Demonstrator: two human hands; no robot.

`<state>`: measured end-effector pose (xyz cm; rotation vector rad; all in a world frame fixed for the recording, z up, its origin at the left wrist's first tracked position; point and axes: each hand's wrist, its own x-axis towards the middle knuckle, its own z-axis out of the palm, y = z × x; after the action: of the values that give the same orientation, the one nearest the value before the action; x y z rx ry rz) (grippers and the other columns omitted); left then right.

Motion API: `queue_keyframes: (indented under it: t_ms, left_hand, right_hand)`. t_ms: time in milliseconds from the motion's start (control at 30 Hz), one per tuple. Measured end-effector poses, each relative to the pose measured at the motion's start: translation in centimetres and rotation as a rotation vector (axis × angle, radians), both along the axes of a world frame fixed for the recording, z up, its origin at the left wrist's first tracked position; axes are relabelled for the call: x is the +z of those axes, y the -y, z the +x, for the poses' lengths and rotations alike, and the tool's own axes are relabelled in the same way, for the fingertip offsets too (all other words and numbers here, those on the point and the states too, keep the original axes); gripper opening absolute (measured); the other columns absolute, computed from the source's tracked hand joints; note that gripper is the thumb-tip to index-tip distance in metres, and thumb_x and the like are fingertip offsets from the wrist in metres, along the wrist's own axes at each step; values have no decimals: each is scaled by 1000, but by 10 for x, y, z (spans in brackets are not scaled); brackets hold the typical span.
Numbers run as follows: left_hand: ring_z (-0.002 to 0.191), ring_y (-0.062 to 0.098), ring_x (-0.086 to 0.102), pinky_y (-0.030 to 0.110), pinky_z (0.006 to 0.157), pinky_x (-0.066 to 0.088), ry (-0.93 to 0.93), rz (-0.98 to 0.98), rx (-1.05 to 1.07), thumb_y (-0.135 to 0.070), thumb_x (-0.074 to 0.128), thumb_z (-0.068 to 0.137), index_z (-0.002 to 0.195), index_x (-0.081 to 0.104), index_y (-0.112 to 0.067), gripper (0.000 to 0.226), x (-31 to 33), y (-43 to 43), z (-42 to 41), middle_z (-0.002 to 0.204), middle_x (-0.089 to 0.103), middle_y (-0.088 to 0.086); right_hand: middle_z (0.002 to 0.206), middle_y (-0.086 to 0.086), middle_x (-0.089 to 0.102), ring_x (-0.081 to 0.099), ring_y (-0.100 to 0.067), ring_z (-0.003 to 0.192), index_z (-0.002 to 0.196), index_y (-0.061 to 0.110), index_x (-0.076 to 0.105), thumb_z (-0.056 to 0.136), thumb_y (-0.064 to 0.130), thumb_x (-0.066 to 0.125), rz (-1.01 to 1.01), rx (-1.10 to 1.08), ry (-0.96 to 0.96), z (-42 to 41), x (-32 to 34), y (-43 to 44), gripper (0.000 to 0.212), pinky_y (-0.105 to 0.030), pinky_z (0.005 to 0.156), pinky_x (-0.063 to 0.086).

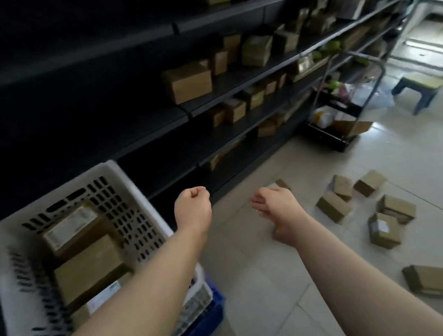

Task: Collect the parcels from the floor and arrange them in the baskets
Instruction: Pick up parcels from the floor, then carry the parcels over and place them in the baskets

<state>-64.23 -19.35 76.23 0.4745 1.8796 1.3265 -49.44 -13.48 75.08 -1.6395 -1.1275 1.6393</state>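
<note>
The white basket (52,199) at lower left is showing as moulded plastic, matt, its walls slotted. The blue crate (204,321) under it is looking like smooth plastic too. The parcels in the basket (88,268) are appearing as matt brown cardboard, one wearing a white paper label (67,227). The parcels on the floor (332,206) at right are showing the same dull cardboard. The floor tiles (256,288) are giving off a pale, smooth sheen. The shelving (232,78) across the top is reading as dark, matt metal. The trolley handle (380,67) at upper right is showing as grey metal tube.
</note>
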Motion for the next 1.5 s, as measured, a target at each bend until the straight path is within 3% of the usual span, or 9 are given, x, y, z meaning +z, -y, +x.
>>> queue_keyframes:
  t_ms: [167,233,300,367,467,567,900,1200,1500]
  left_hand:
    - [82,13,58,29,72,48,45,-21,-180,-17,48,96,97,61,-20,14,-2,-60,122,92,63,0]
    - [85,16,59,33,79,48,83,-44,-248,-17,48,96,91,61,-20,14,-7,-85,175,93,64,2]
    - [82,17,57,34,81,48,117,-59,-307,-14,48,96,83,59,-19,18,-14,-108,227,86,63,3]
    - [79,18,55,32,78,45,141,-69,-369,-13,47,96,80,59,-17,20,-22,-128,278,83,62,5]
    - [80,20,55,31,75,43,146,-106,-494,-15,48,95,80,60,-17,19,-36,-152,346,85,62,7]
    - [72,19,52,29,65,41,166,-141,-578,-12,47,95,80,60,-14,20,-48,-174,405,82,60,8]
    - [62,15,44,26,56,35,229,-287,-767,-10,46,94,85,60,-10,17,-90,-298,554,74,54,6]
    - [57,15,45,26,50,34,193,-418,-845,-11,46,94,84,59,-8,17,-128,-462,665,75,54,8]
    - [72,16,55,28,63,44,168,-505,-818,-17,48,97,98,60,-8,15,-225,-586,761,87,59,6]
  right_hand:
    - [127,-29,56,55,-42,120,110,-6,57,96,10,47,-27,-175,8,134,1,-40,23,-47,94,51]
    - [112,-35,63,68,-39,93,110,-9,60,96,7,46,-28,-226,29,191,-3,-53,26,-33,72,52]
    - [66,-23,58,46,-15,51,86,6,62,95,5,44,-58,-244,28,245,-5,-61,21,-22,48,31]
    - [55,-1,37,29,-8,41,73,16,46,95,3,40,-104,-303,23,299,-15,-74,26,-17,36,19]
    - [44,4,43,39,-5,30,71,14,44,99,3,35,-170,-365,-48,371,-24,-81,32,-15,31,25]
    - [60,-1,60,55,-5,46,75,13,51,98,9,43,-179,-474,-45,432,-36,-88,24,-15,43,41]
    - [43,4,39,39,-7,33,69,17,39,96,-1,33,-246,-664,-22,591,-75,-174,33,-18,41,21]
    - [67,-6,39,35,-17,55,77,21,44,92,5,46,-298,-824,-16,694,-115,-322,22,-23,53,25]
    - [76,-6,50,43,-18,68,83,16,54,93,6,47,-323,-806,28,795,-212,-442,16,-25,58,30]
